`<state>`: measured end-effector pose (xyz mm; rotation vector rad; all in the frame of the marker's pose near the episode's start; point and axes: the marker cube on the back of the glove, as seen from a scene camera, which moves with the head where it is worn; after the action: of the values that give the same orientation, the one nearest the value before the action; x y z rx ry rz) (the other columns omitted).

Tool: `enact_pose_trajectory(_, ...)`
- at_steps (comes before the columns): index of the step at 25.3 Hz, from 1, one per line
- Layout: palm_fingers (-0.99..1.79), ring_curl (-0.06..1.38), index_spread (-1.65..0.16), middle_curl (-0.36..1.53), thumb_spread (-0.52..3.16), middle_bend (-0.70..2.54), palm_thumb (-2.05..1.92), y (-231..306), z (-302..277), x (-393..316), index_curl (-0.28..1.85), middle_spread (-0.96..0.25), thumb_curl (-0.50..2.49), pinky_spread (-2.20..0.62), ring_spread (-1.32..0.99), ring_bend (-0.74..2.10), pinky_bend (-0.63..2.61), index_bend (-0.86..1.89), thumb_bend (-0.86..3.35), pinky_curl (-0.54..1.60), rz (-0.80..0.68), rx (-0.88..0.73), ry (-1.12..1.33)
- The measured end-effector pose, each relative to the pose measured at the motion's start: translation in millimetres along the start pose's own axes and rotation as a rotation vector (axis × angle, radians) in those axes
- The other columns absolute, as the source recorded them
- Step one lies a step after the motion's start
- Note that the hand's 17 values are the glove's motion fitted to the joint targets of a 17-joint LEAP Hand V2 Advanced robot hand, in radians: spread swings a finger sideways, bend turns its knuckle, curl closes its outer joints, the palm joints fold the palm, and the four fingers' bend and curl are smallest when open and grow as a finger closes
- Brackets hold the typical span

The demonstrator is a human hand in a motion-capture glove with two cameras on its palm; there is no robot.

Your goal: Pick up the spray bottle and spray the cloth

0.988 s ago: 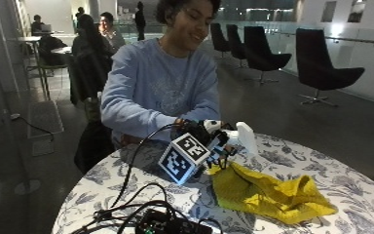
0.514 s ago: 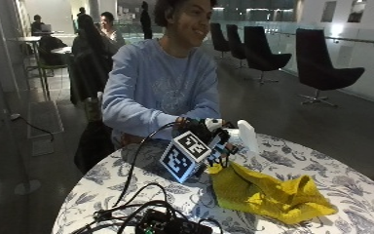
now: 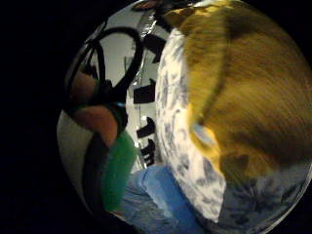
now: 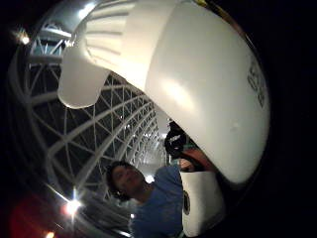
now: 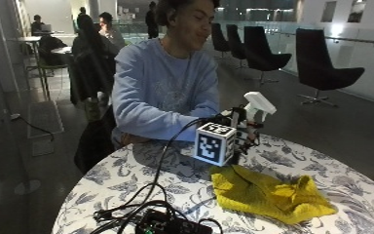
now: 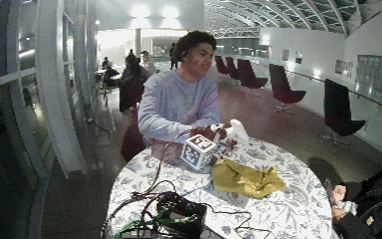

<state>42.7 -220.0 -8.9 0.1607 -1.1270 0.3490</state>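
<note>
The white spray bottle [image 5: 259,104] is held up off the table at its far side, its trigger head above my gloved right hand [image 5: 240,127], which grips the bottle's neck. The bottle's body is hidden behind the hand. The crumpled yellow cloth [image 5: 270,194] lies on the floral tablecloth [image 5: 135,180], just in front of and below the hand. In the thumb side palm view the white spray bottle head [image 4: 188,74] fills much of the picture. The little finger side palm view shows the yellow cloth [image 3: 243,92] close beneath the palm. In the wide view the spray bottle [image 6: 236,130] stands above the yellow cloth [image 6: 244,179].
A black box [image 5: 169,225] with several cables sits at the table's near edge, and one cable [image 5: 164,161] runs from it up to the hand. The round table's rim [image 5: 70,204] curves close on the left. Dark chairs [image 5: 323,68] stand behind.
The right hand has lifted the spray bottle higher and slightly toward the cloth. The cloth has not moved.
</note>
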Motion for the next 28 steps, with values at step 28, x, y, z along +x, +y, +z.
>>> enact_pose_trajectory(28, 0.42, 0.4, -0.32, 0.43, 0.96, 0.12, 0.85, -30.4, 130.6, 55.0, 0.23, -0.02, 0.57, 0.14, -0.02, 0.53, 0.32, 0.09, -0.04, 0.37, -0.448, -0.37, 0.491)
